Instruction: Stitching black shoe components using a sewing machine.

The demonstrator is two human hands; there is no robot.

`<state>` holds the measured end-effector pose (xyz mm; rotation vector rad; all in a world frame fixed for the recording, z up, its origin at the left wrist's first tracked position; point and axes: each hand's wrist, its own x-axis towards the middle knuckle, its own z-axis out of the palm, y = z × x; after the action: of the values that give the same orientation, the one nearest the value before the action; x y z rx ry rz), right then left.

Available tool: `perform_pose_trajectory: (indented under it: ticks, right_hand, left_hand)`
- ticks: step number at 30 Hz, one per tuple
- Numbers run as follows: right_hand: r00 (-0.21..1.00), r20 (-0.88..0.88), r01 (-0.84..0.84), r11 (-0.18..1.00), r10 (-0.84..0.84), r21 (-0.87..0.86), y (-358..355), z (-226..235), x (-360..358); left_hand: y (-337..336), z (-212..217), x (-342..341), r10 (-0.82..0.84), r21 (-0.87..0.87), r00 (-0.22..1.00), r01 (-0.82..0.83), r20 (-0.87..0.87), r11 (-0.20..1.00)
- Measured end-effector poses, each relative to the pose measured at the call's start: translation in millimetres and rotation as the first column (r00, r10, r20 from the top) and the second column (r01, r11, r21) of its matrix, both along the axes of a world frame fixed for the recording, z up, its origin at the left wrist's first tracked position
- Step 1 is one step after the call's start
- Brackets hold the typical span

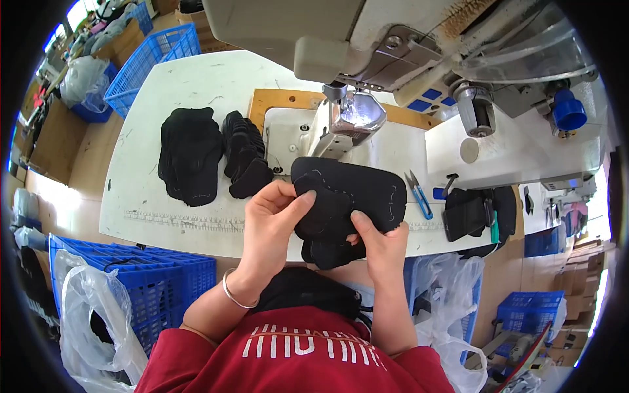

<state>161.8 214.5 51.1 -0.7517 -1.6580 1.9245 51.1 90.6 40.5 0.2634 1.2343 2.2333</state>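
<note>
Between my hands, in front of the sewing machine (350,121), is a black fabric piece (367,180) with white dashed markings. A smaller shaped black patch (324,213) lies over its left part. My left hand (278,209) pinches the patch and the piece at the left edge, thumb on top. My right hand (379,239) grips the lower edge, its thumb pressing on the front and most fingers hidden behind. More black fabric shows just below the held piece; whether it is attached I cannot tell.
Left on the white table (141,177) lie a stack of black cut pieces (190,157) and a row of folded black pieces (244,157). Blue thread snips (419,196) and a black phone (464,219) are to the right. Blue crates (147,281) and plastic bags (452,295) flank me.
</note>
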Motion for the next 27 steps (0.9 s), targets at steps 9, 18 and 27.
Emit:
perform_pose_trajectory:
  ticks: [9,18,27]
  right_hand:
    - [0.998,-0.052,0.022,1.000,-0.022,0.004,-6.1,7.6,-4.8]
    - [0.998,-0.063,0.024,1.000,-0.024,-0.005,-6.4,6.4,-5.7]
    - [0.998,-0.045,0.040,0.999,-0.040,0.001,-10.0,8.3,-8.6]
  left_hand:
    - [4.0,1.0,4.3,0.042,0.036,0.999,-0.042,-0.007,0.998]
    - [5.3,1.9,6.0,0.076,0.042,0.996,-0.074,-0.043,0.996]
    - [3.1,-0.7,6.7,0.115,0.008,0.992,-0.115,-0.043,0.993]
